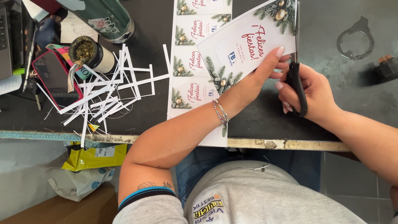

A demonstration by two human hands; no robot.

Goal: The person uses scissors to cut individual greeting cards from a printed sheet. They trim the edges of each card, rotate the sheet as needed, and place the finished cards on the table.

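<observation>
My left hand (258,74) pinches a white printed card (248,43) decorated with pine sprigs and gold baubles, holding it tilted above the dark table. My right hand (313,89) grips black-handled scissors (297,81), whose blades run up along the card's right edge. Under my left wrist lies a printed sheet (195,62) with a column of the same card design.
A pile of white paper strips (107,89) lies at the left. Beside it stand a mate cup with a metal straw (85,52), a green flask (105,16) and a phone in a pink case (56,76). A metal ring (354,39) lies far right. The table edge (286,144) runs near my lap.
</observation>
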